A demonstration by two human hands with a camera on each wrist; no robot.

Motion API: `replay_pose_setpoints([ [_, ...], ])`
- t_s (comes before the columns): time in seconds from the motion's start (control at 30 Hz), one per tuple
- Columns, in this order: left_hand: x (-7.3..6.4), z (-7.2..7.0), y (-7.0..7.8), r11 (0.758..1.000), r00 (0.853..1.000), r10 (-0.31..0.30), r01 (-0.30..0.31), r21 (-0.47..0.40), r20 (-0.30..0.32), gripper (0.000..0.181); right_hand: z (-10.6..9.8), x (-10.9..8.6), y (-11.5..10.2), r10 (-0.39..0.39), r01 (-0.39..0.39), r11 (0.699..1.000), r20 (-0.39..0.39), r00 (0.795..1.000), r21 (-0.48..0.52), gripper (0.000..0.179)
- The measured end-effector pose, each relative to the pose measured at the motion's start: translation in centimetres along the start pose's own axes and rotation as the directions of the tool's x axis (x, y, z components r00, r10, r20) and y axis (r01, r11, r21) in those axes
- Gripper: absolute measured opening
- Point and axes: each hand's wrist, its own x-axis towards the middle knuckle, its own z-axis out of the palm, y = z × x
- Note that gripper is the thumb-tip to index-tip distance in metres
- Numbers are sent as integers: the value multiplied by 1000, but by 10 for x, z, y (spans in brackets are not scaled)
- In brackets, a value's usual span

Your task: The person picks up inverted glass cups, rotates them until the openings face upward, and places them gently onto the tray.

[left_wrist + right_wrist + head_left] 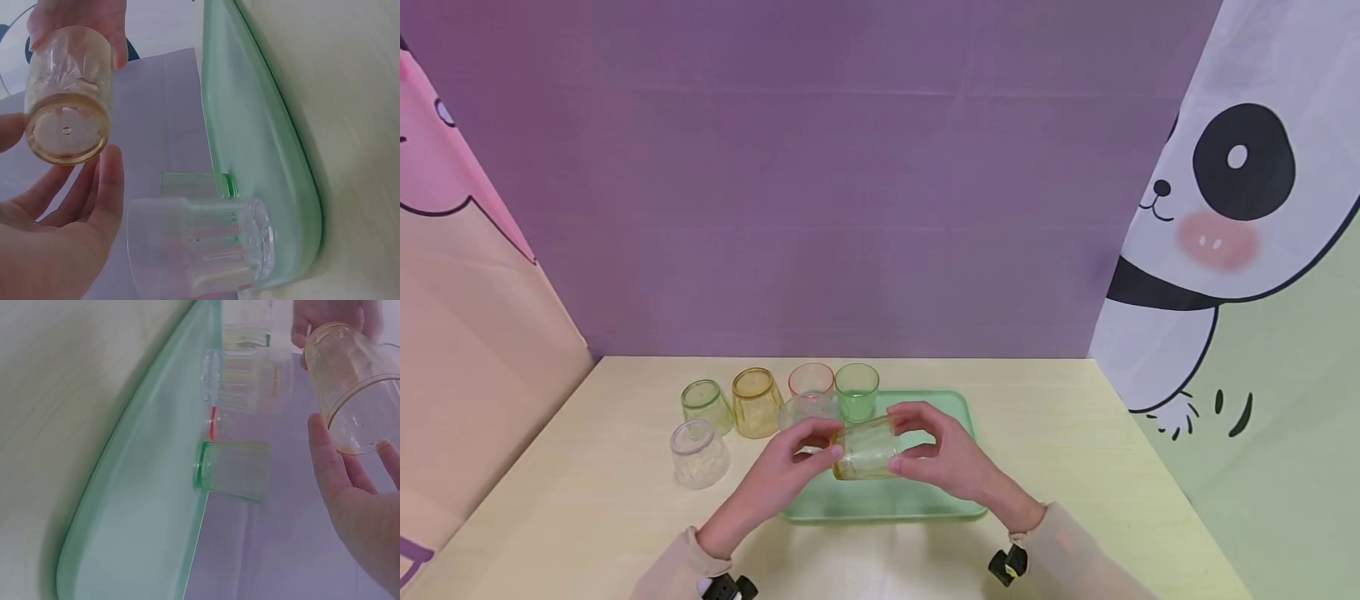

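A pale amber glass tumbler [868,450] lies on its side in the air above the green tray [880,508], held between both hands. My left hand [778,473] grips the base end, its thumb and fingers on opposite sides; the thick round base [67,130] faces the left wrist view. At the open rim, my right hand [955,457] holds the glass with thumb and fingertips, as the right wrist view also shows. Close behind the left hand, a clear glass [200,247] stands upright on the tray, partly hidden in the head view.
At the tray's back left stand a green glass [857,387] and a red-rimmed glass [811,377], both mouth up. Left of the tray, an amber glass [757,408], another green glass [706,402] and a clear glass [700,458] stand upside down on the table [1060,467].
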Motion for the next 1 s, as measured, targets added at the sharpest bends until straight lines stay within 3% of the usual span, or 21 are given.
replay_pose_setpoints([
  [0.33, -2, -4, 2, 981, 996, 74, -80, 175, 39, 25, -1, 1, -2, 2, 0, 996, 32, 999, -86, 59],
  [0.6, -6, -10, 7, 926, 989, 135, -145, 348, 52, 15, -6, 1, -3, 6, 4, 979, 45, 999, -202, 55],
  [0.7, -9, -13, 9, 888, 988, 151, -154, 434, 40, 14, -7, 2, -4, 3, 11, 964, 51, 999, -266, 55],
  [0.77, -11, -15, 11, 850, 986, 162, -153, 505, 26, 14, -8, 3, -5, 3, 13, 955, 54, 999, -298, 55],
  [0.87, -13, -20, 12, 763, 981, 193, -159, 627, 14, 14, -9, 3, -6, 12, 10, 943, 62, 998, -333, 56],
  [1.0, -13, -27, 10, 643, 961, 275, -208, 737, 32, 16, -11, 3, -8, 31, 1, 916, 74, 997, -402, 57],
])
